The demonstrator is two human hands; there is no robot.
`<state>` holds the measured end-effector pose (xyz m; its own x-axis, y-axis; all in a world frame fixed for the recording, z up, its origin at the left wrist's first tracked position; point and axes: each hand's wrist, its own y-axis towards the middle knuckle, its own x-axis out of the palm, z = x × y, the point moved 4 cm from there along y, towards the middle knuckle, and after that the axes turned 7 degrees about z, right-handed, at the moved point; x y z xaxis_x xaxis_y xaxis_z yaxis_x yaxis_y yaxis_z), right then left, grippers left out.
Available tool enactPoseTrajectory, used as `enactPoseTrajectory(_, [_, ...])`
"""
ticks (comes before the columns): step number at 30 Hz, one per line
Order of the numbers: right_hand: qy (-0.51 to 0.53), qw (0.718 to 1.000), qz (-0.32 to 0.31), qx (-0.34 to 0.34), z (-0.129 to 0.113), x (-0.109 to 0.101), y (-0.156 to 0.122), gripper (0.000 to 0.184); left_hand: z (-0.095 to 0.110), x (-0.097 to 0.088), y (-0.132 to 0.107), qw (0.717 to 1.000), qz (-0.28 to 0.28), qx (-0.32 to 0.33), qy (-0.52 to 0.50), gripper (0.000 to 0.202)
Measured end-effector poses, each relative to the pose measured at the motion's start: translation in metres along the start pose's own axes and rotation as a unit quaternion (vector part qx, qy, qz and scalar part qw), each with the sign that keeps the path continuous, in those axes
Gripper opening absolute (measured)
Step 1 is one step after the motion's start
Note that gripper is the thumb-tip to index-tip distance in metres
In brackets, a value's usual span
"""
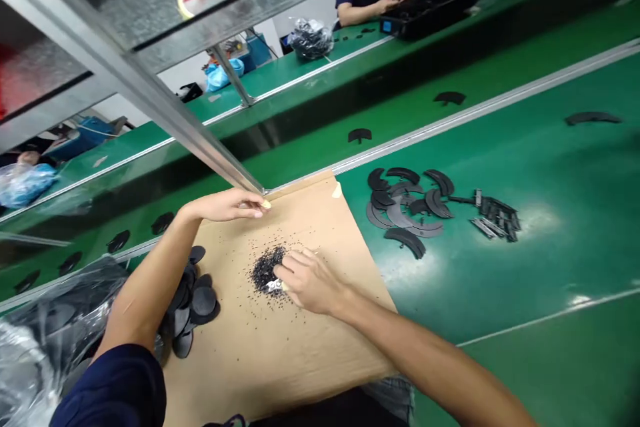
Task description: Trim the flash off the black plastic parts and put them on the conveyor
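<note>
My left hand point(235, 205) hovers over the far left part of a brown cardboard sheet point(300, 353), its fingers stretched out and apart with nothing between them. A yellow cover sits on one of its fingertips. Fingers curled together, my right hand point(310, 282) is at the right edge of a heap of tiny black pieces point(265, 268). What it pinches, if anything, is hidden. Beside its fingertips shows a small white printed piece point(274, 285); whether the hand holds it I cannot tell. Loose black bits are scattered around the heap.
Black oval parts point(203, 300) pile up at the cardboard's left, near a clear plastic bag point(30, 373). Curved black parts point(400, 213) and thin black strips point(500, 217) lie right. A metal post point(200, 140) rises behind. Beyond the green conveyor, a person works at a black tray point(430, 13).
</note>
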<state>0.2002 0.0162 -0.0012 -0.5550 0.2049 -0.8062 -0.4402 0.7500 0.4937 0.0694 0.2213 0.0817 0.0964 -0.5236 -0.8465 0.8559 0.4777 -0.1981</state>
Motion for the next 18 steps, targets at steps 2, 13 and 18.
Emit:
enactPoseTrajectory(2, [-0.002,1.0,-0.027,-0.009,-0.001,0.001,-0.001,0.006,0.025,0.01,0.046,0.997,-0.003,0.081,0.013,0.039])
enactPoseTrajectory(13, [-0.019,0.995,-0.096,-0.015,0.001,0.006,-0.008,0.012,0.077,0.059,0.284,0.986,0.121,-0.045,0.106,0.046])
enactPoseTrajectory(18, [-0.023,0.993,-0.113,-0.029,-0.001,0.011,-0.011,0.015,0.076,0.063,0.285,0.977,0.164,-0.078,0.111,0.039])
